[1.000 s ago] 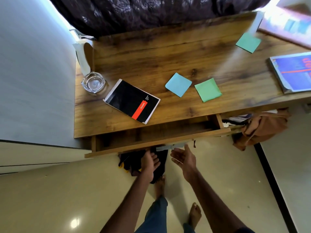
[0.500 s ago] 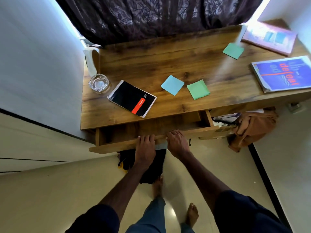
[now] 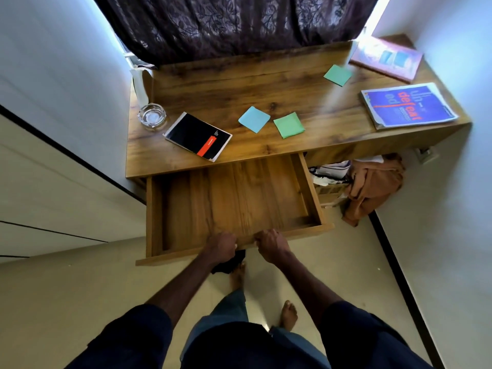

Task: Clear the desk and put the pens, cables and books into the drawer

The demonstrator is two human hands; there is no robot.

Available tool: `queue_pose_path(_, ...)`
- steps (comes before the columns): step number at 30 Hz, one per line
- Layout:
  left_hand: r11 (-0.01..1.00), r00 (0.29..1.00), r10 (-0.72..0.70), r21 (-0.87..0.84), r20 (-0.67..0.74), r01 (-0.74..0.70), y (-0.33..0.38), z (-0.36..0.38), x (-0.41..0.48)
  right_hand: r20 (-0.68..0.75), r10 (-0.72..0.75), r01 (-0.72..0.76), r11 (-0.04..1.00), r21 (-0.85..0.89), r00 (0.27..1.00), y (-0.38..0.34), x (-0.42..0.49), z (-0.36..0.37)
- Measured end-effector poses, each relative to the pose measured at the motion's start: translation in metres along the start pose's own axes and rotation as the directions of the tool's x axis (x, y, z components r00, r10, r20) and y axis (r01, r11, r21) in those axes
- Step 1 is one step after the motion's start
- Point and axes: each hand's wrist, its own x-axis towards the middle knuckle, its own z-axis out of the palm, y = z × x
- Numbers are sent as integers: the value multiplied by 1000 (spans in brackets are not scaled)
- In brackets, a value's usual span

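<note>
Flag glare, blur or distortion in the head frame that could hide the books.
Head view: window light blows out beside the curtain and washes glare over the pink book and nearby desk. Head view: wide-angle bends desk edges and walls. Head view: left hand and right hand look slightly smeared on the drawer; blue book and black notebook are sharp.

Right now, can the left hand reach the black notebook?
Probably yes: the left hand grips the drawer front, but once freed, nothing blocks the way to the black notebook.
</note>
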Motion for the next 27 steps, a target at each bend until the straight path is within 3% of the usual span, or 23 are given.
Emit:
queue_pose_path(8,992,983,-21,-121,184,44,19,19,-34,89,-14,15,1000,-3,996,16,-50,23)
queue_pose_path(14,993,931,-15,-102,366,56,32,43,-50,234,6,8,998,-59,972,27,-70,34)
queue_pose_path(27,988,912,-118,-49,393,149,58,47,-65,212,-49,44,999,29,976,38,-94,39)
